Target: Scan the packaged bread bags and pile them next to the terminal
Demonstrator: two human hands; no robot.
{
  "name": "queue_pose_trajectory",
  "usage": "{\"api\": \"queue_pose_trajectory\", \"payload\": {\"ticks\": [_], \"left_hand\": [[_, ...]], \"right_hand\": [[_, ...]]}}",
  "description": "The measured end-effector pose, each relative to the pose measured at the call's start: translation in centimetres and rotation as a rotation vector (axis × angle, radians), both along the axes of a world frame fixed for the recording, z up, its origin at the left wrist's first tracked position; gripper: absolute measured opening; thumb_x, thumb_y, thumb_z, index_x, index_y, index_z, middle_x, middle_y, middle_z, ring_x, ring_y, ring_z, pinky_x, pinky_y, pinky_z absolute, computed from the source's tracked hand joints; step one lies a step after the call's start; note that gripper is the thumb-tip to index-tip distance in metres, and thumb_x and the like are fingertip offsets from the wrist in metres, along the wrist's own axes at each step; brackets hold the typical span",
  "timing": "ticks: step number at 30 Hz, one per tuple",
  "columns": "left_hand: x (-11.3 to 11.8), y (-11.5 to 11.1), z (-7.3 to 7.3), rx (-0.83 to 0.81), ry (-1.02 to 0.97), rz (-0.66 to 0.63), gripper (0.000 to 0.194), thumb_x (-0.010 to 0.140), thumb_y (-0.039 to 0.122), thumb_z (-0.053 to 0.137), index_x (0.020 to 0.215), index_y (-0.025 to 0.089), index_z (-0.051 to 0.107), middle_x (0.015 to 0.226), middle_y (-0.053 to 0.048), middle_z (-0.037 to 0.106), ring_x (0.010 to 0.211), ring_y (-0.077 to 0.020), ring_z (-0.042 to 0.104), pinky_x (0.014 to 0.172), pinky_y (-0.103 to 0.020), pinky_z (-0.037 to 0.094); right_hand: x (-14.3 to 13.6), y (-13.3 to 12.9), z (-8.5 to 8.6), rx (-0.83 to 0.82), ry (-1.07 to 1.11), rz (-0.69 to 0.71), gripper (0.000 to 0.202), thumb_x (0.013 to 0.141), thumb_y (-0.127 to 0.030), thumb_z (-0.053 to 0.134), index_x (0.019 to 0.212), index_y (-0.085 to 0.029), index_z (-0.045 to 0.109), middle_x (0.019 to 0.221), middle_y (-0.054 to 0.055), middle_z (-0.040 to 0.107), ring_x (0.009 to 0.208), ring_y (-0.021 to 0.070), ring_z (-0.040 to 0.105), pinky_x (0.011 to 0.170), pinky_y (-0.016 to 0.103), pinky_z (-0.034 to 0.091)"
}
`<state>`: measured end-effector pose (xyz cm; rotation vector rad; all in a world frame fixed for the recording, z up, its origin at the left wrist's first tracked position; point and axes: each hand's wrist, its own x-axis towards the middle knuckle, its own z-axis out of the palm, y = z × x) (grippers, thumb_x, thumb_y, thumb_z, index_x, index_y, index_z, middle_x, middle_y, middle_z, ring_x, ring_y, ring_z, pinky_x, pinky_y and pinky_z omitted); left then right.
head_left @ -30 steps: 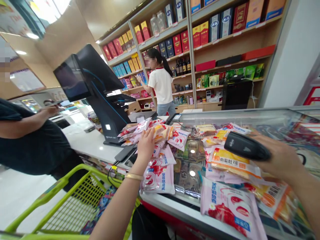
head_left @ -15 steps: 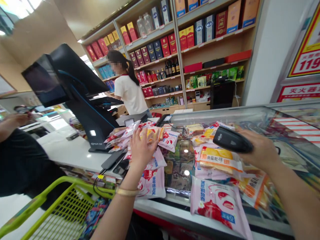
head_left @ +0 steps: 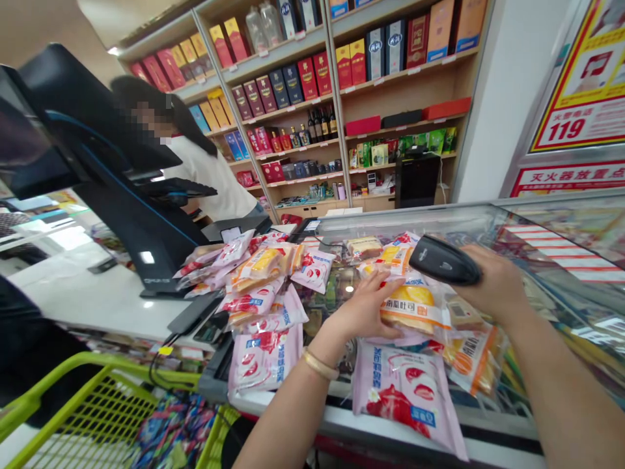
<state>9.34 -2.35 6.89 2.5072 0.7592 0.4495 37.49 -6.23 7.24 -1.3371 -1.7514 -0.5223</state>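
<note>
My left hand point(head_left: 364, 306), its fingers apart, rests on the left edge of an orange-and-white bread package point(head_left: 415, 309) on the glass counter. In my right hand point(head_left: 491, 280) is a black barcode scanner point(head_left: 444, 260), pointing left just above the packages. A large pink package point(head_left: 407, 394) lies at the counter's front edge, below the bread. To the left is a heap of pink and orange packages point(head_left: 263, 260), with another pink package point(head_left: 266, 358) in front of it.
A black register screen stand point(head_left: 146, 241) stands on the white counter point(head_left: 117, 306). A green shopping cart point(head_left: 83, 371) holding colourful packets is at the lower left. Behind the counter, a person in a white shirt point(head_left: 209, 179) leans near shelves point(head_left: 293, 107) of boxes.
My left hand has moved right, from the left heap to the bread package. My right hand still holds the scanner. The view has shifted, and the person behind the counter now leans nearer the register.
</note>
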Motion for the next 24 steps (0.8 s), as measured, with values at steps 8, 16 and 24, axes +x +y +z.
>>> {"api": "queue_pose_trajectory", "payload": {"ticks": [8,16,24], "left_hand": [[-0.5,-0.8,-0.8,-0.313,-0.501,0.015,0.072,0.063,0.018,0.09,0.133,0.025,0.075,0.142,-0.015,0.065,0.147,-0.0413,0.05,0.128,-0.055,0.031],[-1.9,0.2,-0.7,-0.504,-0.717,0.159,0.069,0.073,0.027,0.089,0.139,0.026,0.07,0.139,-0.012,0.072,0.133,-0.0357,0.063,0.12,-0.053,0.043],[-2.4,1.2,-0.3,-1.111,-1.12,0.354,0.046,0.09,0.039,0.075,0.13,0.015,0.071,0.125,-0.014,0.077,0.116,-0.0317,0.073,0.104,-0.049,0.059]], "right_hand": [[0.5,-0.1,0.0,0.012,-0.045,-0.007,0.021,0.084,-0.039,0.061,0.095,-0.024,0.07,0.094,0.011,0.078,0.084,0.0247,0.074,0.07,0.032,0.054],[0.3,-0.6,0.7,0.037,-0.076,0.001,0.012,0.084,-0.032,0.064,0.092,-0.024,0.067,0.087,0.008,0.076,0.077,0.0217,0.074,0.065,0.029,0.052],[-0.8,-1.2,1.9,0.139,-0.043,0.083,0.009,0.086,-0.032,0.064,0.089,-0.023,0.065,0.084,0.007,0.076,0.074,0.0204,0.073,0.064,0.029,0.054]]}}
